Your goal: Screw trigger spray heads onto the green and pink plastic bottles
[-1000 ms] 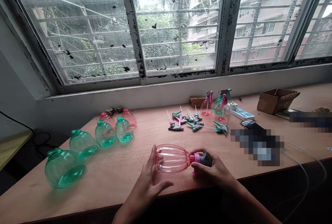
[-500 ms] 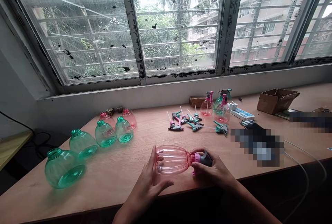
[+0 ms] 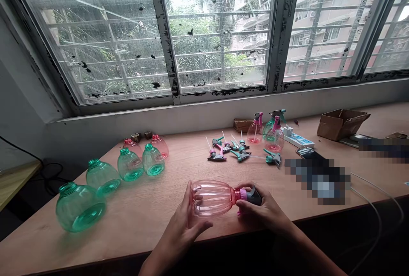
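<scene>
A clear pink spray bottle (image 3: 211, 198) lies sideways in front of me, over the near part of the table. My left hand (image 3: 187, 220) cups its base, with the thumb standing off below it. Wrapped about the black and pink spray head (image 3: 252, 196) at the bottle's neck is my right hand (image 3: 263, 208); the pink collar meets the neck. Beyond the bottle, several loose spray heads (image 3: 241, 154) with white tubes lie in a pile. A single teal and grey spray head (image 3: 272, 158) rests right of them.
Green bottles (image 3: 81, 210) without heads stand on the left, with two pink bottles (image 3: 159, 145) behind. Fitted spray bottles (image 3: 274, 139) stand at the back near a power strip (image 3: 297, 139). A cardboard box (image 3: 341, 123) and a phone (image 3: 308, 154) are on the right.
</scene>
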`<state>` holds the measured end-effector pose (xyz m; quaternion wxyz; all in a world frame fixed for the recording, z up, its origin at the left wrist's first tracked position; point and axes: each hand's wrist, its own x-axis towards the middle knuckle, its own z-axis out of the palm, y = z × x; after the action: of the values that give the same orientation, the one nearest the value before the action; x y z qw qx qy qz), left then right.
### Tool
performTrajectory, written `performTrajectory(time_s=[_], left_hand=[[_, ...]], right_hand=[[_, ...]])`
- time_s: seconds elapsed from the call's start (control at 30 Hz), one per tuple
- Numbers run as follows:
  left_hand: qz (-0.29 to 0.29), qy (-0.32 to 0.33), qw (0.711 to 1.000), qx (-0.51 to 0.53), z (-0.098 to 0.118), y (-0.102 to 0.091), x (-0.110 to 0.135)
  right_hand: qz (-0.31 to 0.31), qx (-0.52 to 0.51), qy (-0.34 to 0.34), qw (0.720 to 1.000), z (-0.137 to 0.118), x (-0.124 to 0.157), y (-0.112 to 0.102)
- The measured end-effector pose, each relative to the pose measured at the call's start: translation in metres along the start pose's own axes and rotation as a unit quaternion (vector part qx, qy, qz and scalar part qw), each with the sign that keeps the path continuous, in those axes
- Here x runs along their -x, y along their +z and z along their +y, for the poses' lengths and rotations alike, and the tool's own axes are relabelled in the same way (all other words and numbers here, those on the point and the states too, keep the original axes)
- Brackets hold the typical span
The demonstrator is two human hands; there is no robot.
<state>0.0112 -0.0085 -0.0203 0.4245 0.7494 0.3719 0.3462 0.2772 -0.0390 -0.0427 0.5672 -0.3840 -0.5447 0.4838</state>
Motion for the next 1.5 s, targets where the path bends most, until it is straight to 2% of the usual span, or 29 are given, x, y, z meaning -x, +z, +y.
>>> performTrajectory(time_s=[0.23, 0.37, 0.53, 0.73, 0.93, 1.13, 1.37, 1.5], left_hand=[[0.025, 0.032, 0.998, -0.039, 0.0016, 0.0001, -0.0009], [0.0, 0.01, 1.0, -0.01, 0.0005, 0.0003, 0.0006], [-0.003, -0.015, 1.0, -0.015, 0.0019, -0.0024, 0.0007], [0.009, 0.017, 1.0, -0.018, 0.0031, 0.0004, 0.0001], [0.005, -0.012, 1.0, 0.001, 0.0007, -0.0019, -0.0018], [0.023, 0.008, 0.999, -0.043, 0.002, -0.0016, -0.0016], [0.007, -0.011, 1.0, -0.019, 0.0046, -0.0018, 0.0001], [0.005, 0.003, 1.0, -0.026, 0.0008, -0.0026, -0.0015]], right_hand=[[0.01, 0.003, 0.009, 1.0, -0.0007, -0.0013, 0.0002], [0.012, -0.002, 0.01, 1.0, 0.0004, -0.0004, 0.0], [0.008, 0.002, 0.006, 1.0, -0.0006, 0.0, -0.0004], [0.008, 0.006, 0.002, 1.0, -0.0021, -0.0015, -0.0009], [-0.005, -0.009, 0.006, 1.0, 0.001, -0.0012, -0.0004], [0.008, -0.01, 0.009, 1.0, 0.0019, -0.0019, -0.0008], [0.002, -0.008, 0.011, 1.0, 0.0013, -0.0007, 0.0], [0.007, -0.004, 0.008, 1.0, -0.0005, -0.0003, 0.0006]])
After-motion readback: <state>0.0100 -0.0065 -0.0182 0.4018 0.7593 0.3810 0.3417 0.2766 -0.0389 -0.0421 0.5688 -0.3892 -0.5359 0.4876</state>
